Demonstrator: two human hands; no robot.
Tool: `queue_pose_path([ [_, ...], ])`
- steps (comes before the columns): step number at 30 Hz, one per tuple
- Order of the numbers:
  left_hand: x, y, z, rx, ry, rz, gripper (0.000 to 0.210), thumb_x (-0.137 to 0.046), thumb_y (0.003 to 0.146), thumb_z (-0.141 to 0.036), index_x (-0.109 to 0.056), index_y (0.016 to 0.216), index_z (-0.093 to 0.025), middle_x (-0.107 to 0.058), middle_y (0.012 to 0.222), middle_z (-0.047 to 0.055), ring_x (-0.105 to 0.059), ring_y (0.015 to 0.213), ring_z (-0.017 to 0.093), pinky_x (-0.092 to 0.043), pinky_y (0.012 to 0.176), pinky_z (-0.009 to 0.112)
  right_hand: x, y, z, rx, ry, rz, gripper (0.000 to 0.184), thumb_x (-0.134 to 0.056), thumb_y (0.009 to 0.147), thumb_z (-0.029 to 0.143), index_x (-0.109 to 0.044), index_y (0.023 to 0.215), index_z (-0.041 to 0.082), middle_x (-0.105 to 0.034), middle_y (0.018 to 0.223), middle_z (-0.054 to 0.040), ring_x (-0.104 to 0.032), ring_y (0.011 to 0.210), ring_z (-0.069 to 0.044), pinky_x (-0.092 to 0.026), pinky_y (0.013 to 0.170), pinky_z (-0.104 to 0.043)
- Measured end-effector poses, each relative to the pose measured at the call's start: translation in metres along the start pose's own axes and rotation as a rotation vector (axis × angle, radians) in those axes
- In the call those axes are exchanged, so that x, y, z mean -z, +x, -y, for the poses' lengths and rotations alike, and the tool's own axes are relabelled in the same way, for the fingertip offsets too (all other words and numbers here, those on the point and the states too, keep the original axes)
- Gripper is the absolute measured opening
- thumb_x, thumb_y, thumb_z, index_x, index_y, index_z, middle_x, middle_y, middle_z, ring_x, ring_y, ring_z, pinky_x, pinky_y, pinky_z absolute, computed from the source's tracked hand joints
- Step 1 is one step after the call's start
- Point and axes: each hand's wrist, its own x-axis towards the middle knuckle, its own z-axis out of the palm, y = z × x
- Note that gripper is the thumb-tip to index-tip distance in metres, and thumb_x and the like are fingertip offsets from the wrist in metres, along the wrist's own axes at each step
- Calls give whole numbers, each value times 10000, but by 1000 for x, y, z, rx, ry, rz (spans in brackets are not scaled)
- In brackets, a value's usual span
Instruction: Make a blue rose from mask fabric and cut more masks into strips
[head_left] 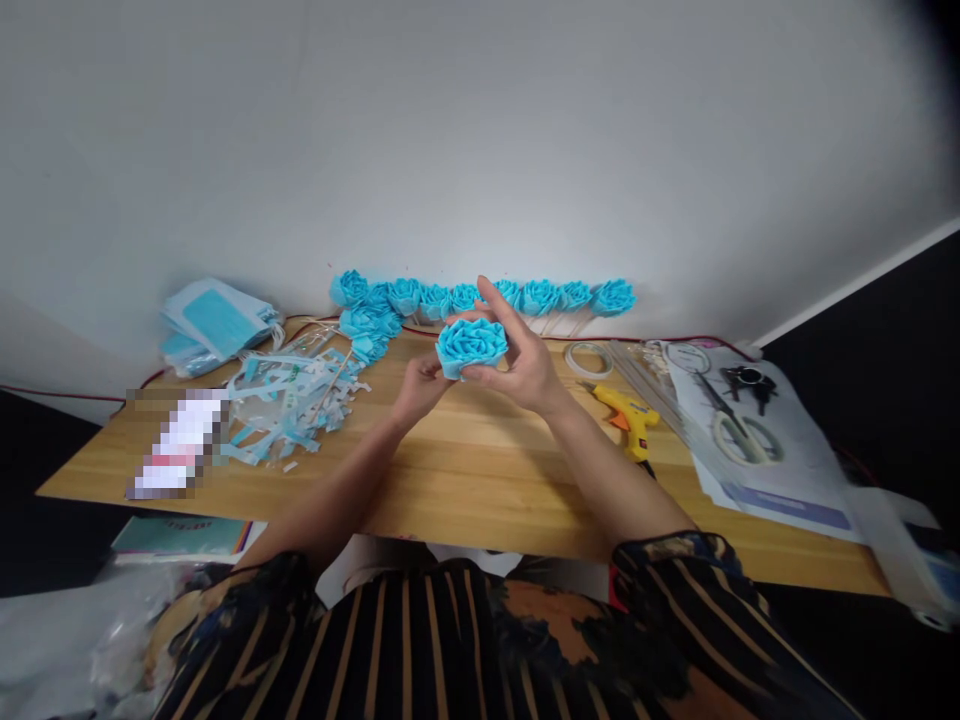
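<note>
In the head view, bare wooden table [480,470] lies open below the hands, its front edge nearest the wearer. Between the hands, the blue flower [471,345] faces up and toward the wearer; its stem is hidden. The right hand [531,368] holds its side between thumb and fingers, index raised; the left hand [421,388] curls at its base, grip hidden. Just beyond is a flower row [540,297]; scraps [289,405] lie left, a glue gun [636,415] right.

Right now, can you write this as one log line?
right hand: cupping blue flower | left hand: beside flower's base, grip unclear | yellow glue gun: lying on table
</note>
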Motion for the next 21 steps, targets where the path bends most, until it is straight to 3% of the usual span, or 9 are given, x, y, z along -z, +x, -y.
queue_pose_path([
  [6, -1, 0, -2, -16, -32, -11, 391, -856, 628, -530, -734, 685, -164, -732, 714, 38, -666, 756, 203, -557, 764, 324, 1, -1, 1, -1, -1, -18, 1001, -676, 827, 660, -175, 1627, 327, -587, 1469, -61, -518, 1394, -320, -289, 1245, -585],
  [13, 1, 2, -5, -22, -45, -19, 335, -843, 675, -464, -748, 708, -144, -713, 695, 29, -638, 680, 171, -548, 702, 291, 5, 5, -1, 8, 40, -17, 1280, -736, 665, 781, -28, 1636, 341, -392, 1624, -95, -384, 1497, -322, -339, 1228, -542],
  [21, 0, 2, -5, 16, -74, -42, 348, -848, 652, -477, -761, 735, -151, -746, 735, 45, -660, 710, 184, -565, 714, 297, 9, 6, -5, 22, 15, 15, 1322, -732, 655, 794, 33, 1633, 341, -371, 1633, -92, -349, 1516, -320, -306, 1242, -552],
])
